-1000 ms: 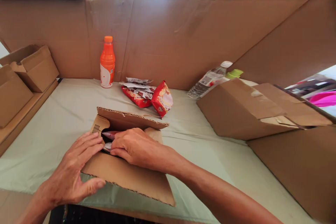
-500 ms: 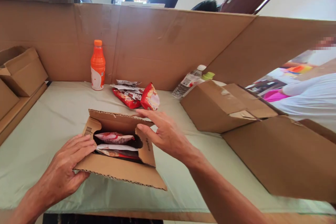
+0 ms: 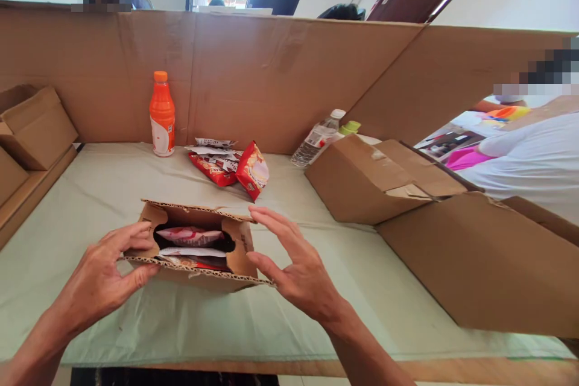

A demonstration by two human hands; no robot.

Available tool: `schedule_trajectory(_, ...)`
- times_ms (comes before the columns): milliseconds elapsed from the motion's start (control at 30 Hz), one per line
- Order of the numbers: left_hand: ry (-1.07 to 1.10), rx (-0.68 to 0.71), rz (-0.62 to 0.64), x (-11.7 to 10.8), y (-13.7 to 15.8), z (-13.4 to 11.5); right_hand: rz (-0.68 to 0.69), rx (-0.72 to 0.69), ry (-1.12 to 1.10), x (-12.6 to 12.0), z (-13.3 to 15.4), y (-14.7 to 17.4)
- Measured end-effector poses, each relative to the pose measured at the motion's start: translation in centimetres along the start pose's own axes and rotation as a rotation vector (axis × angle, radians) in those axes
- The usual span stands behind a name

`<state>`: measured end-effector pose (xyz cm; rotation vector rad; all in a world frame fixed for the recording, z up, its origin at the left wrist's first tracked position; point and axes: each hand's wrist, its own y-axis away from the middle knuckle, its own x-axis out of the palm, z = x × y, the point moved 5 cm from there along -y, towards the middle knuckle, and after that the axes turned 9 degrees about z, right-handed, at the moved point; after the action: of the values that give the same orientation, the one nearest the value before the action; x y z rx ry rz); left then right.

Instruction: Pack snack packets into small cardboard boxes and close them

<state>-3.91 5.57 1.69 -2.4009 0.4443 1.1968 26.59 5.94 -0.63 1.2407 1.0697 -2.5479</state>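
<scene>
A small cardboard box (image 3: pixel 212 280) with open flaps stands before me on the table. Snack packets (image 3: pixel 192 235), a pinkish one and flatter ones with white and red on them, are tucked inside, their lower parts hidden. My left hand (image 3: pixel 111 262) grips the box's left end, thumb at the front flap and fingers on the side flap. At the other end my right hand (image 3: pixel 294 262) has its fingers spread around the right side flap, fingertips at or very near the cardboard; I cannot tell whether they touch.
Behind the box lie red snack packs (image 3: pixel 253 172) with white sachets (image 3: pixel 221 157). An orange bottle (image 3: pixel 161 120) stands by the cardboard wall (image 3: pixel 253 84); a clear bottle (image 3: pixel 316 142) leans farther right. Large cartons (image 3: pixel 479 265) fill the right side, and more boxes (image 3: pixel 40 126) sit at left. A person in white (image 3: pixel 538 157) is beyond the wall.
The box's front flap has swung up from lying outward. My left hand has shifted its hold to that flap's corner, and my right hand has moved slightly down and right, fingers spreading wider.
</scene>
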Motion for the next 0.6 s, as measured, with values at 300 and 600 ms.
schedule_trajectory(300, -0.167, -0.063, -0.221, 0.7, -0.8, -0.3, 0.101, 0.027, -0.274, 0.7, -1.2, 0.4)
schedule_trajectory(600, -0.042, -0.177, -0.038, 2.6, -2.1, 0.5, 0.013, 0.065, -0.111, 1.9, -0.7, 1.1)
